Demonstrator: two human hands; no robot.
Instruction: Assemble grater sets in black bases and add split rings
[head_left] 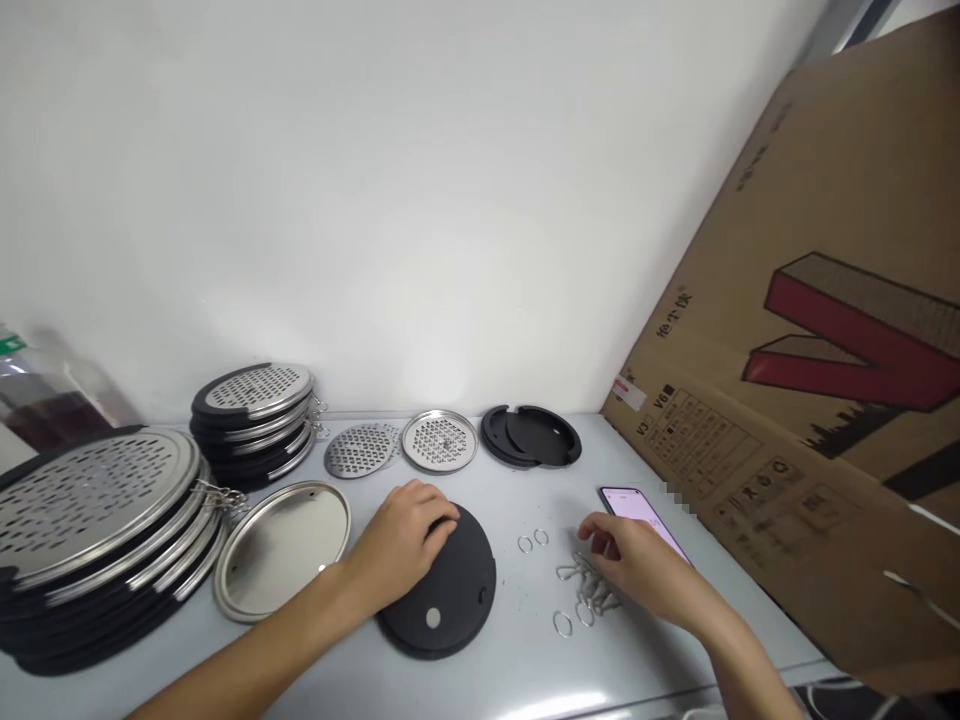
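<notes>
The left hand [405,540] is laid palm-down on the upper left edge of a black disc [442,590], fingers curled over its rim in a loose hold; the forearm enters from the lower left. The disc lies flat on the grey table [517,670], just beside a shallow steel pan [281,548].

The right hand [637,560] is held low over a cluster of wire rings [589,595], wrist bent, fingers pointed left and downward. Fingertips appear to touch the rings, but a pinch cannot be confirmed; the grip is not discernible. A phone [637,505], screen lit, lies partly behind this hand. Two loose rings [532,541] lie apart between disc and hand.
</notes>
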